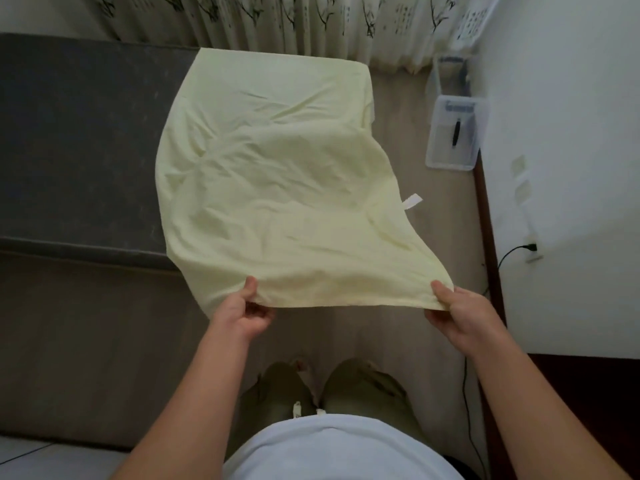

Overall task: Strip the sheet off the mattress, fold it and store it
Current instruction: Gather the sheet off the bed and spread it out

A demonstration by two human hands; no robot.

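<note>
A pale yellow sheet, folded to a smaller panel, hangs stretched out in front of me. Its far part lies over the end of the bare grey mattress. My left hand pinches the near left corner of the sheet, thumb on top. At the near right corner my right hand pinches the edge the same way. A small white label sticks out from the sheet's right edge.
A clear plastic storage box with a lid stands on the beige floor by the right wall. Patterned curtains hang behind the mattress. A black cable runs from a wall socket down the right side.
</note>
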